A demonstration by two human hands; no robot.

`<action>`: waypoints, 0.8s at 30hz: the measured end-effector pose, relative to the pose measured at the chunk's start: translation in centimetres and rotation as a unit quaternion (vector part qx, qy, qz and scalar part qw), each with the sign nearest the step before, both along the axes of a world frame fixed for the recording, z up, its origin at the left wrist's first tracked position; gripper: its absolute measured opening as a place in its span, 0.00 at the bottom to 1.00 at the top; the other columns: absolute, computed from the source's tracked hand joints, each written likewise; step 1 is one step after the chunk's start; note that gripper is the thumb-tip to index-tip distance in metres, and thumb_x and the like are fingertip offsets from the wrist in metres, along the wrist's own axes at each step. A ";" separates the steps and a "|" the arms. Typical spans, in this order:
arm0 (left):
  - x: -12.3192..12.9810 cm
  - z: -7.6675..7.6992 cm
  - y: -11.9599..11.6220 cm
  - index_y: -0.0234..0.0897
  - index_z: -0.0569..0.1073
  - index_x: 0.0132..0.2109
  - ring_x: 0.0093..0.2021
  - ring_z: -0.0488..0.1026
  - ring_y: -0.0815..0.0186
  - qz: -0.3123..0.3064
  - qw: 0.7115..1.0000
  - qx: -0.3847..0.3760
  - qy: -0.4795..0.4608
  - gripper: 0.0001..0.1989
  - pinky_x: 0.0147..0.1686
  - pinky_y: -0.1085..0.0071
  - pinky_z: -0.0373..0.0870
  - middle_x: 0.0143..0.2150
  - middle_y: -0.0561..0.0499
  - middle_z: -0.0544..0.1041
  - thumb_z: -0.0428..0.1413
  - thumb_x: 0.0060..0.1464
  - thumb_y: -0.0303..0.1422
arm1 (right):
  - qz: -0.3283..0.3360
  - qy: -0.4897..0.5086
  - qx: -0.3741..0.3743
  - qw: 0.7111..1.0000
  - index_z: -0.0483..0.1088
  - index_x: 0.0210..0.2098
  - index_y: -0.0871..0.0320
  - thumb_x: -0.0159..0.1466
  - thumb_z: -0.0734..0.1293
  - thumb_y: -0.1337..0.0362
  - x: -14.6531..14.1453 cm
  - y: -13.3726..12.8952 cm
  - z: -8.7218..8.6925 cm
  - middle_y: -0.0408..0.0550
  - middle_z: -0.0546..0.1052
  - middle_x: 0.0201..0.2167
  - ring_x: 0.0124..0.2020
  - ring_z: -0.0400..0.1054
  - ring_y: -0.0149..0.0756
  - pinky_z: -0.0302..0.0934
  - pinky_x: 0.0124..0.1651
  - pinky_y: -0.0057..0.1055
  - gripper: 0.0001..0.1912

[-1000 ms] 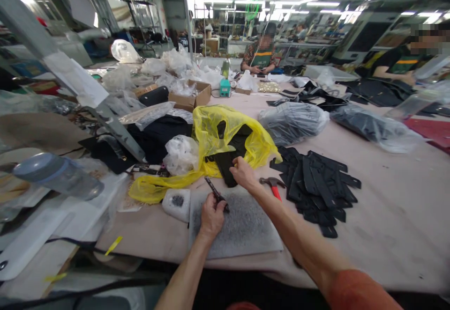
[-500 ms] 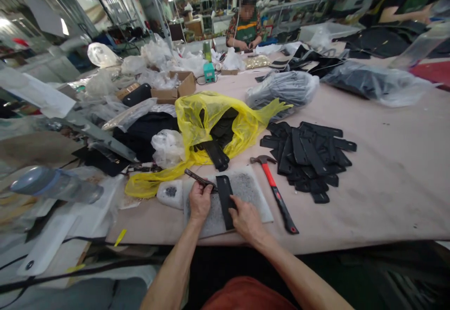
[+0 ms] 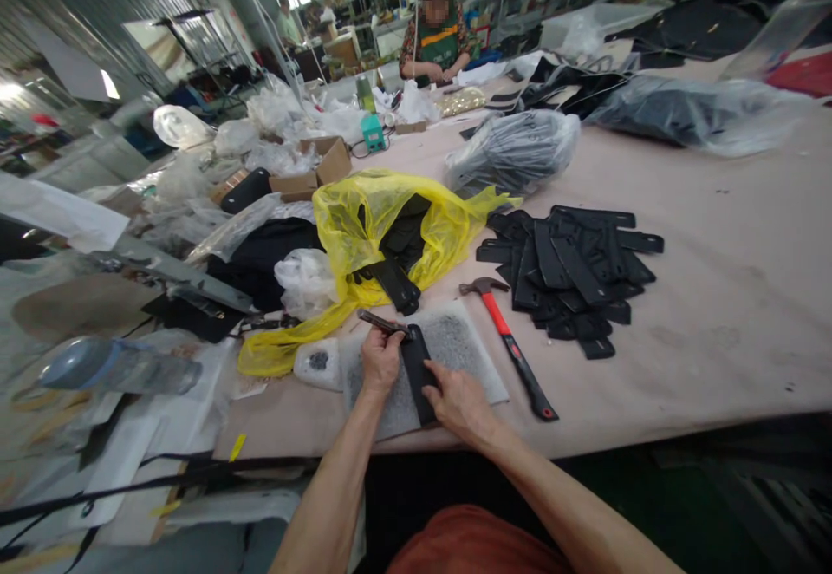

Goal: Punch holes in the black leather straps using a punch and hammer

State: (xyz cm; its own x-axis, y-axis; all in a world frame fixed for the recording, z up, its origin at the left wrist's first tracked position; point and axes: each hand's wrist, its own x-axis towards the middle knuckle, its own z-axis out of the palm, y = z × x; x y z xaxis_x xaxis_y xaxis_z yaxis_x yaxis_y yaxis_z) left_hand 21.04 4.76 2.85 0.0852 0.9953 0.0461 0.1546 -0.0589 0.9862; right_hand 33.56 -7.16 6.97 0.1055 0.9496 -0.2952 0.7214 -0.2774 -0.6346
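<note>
- Left hand (image 3: 381,359) closed around a thin dark metal tool (image 3: 383,323), tip angled up and away from the knuckles.
- Right hand (image 3: 461,399) spread flat, fingers pressing down on a black strap piece (image 3: 416,368), nothing gripped.
- Strap piece lying between both hands, touching each, on a grey speckled pad (image 3: 455,340).
- Red-handled hammer (image 3: 513,351) just right of the right hand, on the table (image 3: 715,340).
- Pile of black strap pieces (image 3: 572,266) farther right and beyond.
- Yellow plastic bag (image 3: 383,227) just beyond the left hand.
</note>
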 end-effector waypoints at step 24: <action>0.3 0.6 0.2 0.35 0.75 0.40 0.41 0.77 0.62 -0.050 0.997 0.041 0.049 0.08 0.47 0.64 0.73 0.38 0.47 0.80 0.58 0.52 0.32 | 0.021 0.007 0.005 1.000 0.63 0.61 0.59 0.63 0.61 0.62 0.4 0.0 -0.4 0.58 0.78 0.46 0.45 0.73 0.47 0.63 0.47 0.38 0.26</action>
